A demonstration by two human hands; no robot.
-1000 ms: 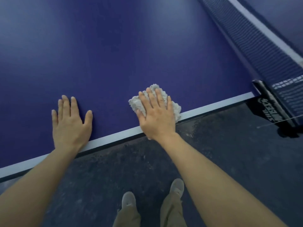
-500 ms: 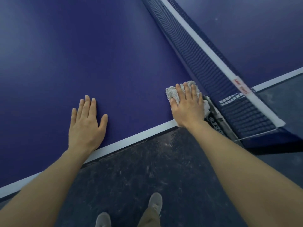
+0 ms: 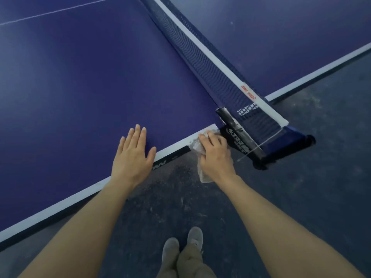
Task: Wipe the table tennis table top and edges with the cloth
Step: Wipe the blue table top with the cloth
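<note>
The blue table tennis table (image 3: 80, 87) fills the upper left, and its white-lined side edge runs diagonally toward the net. My left hand (image 3: 131, 157) lies flat on the top just inside that edge, fingers straight. My right hand (image 3: 215, 155) grips the white cloth (image 3: 195, 146) against the table's side edge, right beside the net post. Its fingers curl over the cloth. A tail of the cloth hangs below the hand, off the edge.
The dark net (image 3: 210, 63) with its white top band crosses the table. Its black post clamp (image 3: 239, 135) juts out past the edge, touching my right hand's side. Below lies dark scuffed floor (image 3: 301, 197), with my shoes (image 3: 180, 247) at the bottom.
My right hand slid the cloth right along the edge to the net post, then came off the top onto the side edge. My left hand followed to the right, still flat.
</note>
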